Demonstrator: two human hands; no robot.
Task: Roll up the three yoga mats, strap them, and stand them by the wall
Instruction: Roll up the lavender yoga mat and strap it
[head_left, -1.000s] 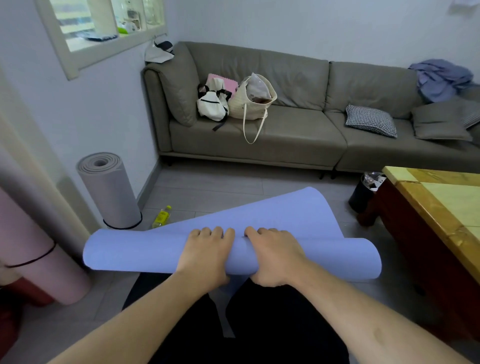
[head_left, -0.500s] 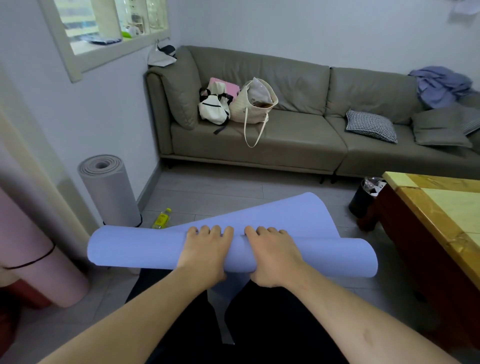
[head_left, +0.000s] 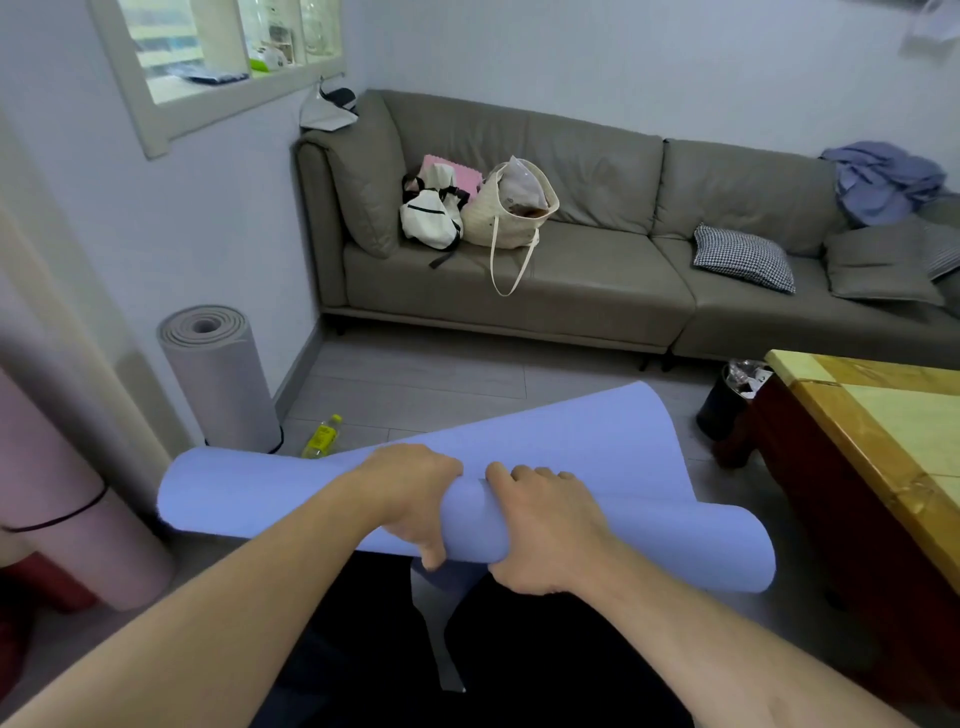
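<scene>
Rolling step, third mat, by my read. Blue mat lies crosswise over the lap, mostly rolled; a loose flap rises beyond the hands toward the sofa, and a short tail hangs between the knees.

Left hand grips the roll at mid-length, fingers curled over the top, thumb tucked under the near side. Right hand sits just beside it, fingers clamped over the roll the same way. Both wrapped on the mat, neither free.

Grey mat stands upright by the wall, rolled; I cannot tell if it is strapped. Pink mat at lower left is rolled with a dark strap round it and leans near the curtain.

Next move, as I judge it: wind in the flap evenly, hold the roll tight with one hand, then find a strap. I see no loose strap in view.

In the way: yellow bottle on the floor beside the grey mat, right where the third could stand. Table crowds the right end of the roll. Dark bin by its corner.
</scene>
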